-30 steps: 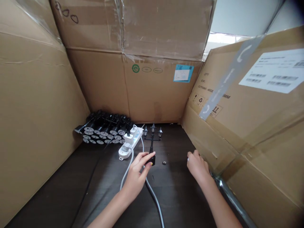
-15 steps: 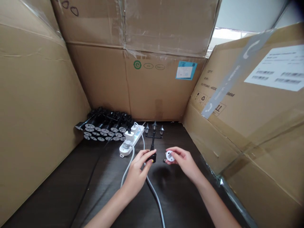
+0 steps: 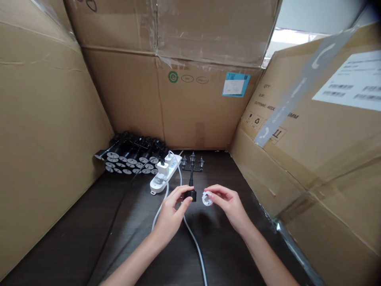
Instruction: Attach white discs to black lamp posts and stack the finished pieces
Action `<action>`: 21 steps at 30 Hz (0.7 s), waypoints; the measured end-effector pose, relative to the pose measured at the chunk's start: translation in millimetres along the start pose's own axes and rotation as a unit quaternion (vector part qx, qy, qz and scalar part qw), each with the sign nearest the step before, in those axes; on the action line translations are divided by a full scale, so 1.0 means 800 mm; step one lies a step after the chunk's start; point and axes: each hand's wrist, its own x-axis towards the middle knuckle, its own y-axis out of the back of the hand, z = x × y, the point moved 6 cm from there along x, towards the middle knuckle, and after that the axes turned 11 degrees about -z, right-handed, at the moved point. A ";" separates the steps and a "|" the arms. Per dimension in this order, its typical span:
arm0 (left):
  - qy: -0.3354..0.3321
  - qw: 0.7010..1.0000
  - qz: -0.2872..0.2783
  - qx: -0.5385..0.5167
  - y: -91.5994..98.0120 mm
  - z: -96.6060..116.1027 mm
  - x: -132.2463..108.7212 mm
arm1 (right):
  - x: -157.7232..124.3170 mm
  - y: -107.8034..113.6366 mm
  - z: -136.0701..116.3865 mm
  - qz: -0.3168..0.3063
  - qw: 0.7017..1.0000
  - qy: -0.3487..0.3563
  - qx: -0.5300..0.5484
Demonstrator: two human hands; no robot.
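Black lamp-post base [image 3: 191, 195] gripped in my left hand [image 3: 170, 210]; right hand [image 3: 226, 203] pinches white disc [image 3: 207, 199] at its 3 o'clock; I'd keep both square, pinch light.

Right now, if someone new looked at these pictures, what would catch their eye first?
The two hands come first, mid-frame over the dark tabletop: the left hand grips the black base of a miniature three-lantern lamp post, and the right hand pinches a small white round piece. Just behind sits a white power strip with plugs in it, beside a pile of black parts with white discs, all enclosed by cardboard walls.
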 end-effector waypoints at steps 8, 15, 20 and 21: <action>-0.006 1.000 -0.009 -0.028 0.000 0.000 0.002 | 0.000 -0.005 -0.002 -0.034 0.999 0.039 -0.008; -0.005 0.999 -0.024 -0.026 -0.002 -0.002 0.002 | -0.001 -0.006 -0.003 -0.037 0.998 0.049 -0.002; -0.006 1.000 -0.015 -0.021 -0.001 -0.001 0.001 | -0.002 -0.007 0.001 -0.017 1.000 0.001 0.006; -0.006 1.000 -0.015 -0.022 -0.001 -0.001 0.001 | -0.002 -0.008 0.001 -0.013 1.000 -0.002 0.006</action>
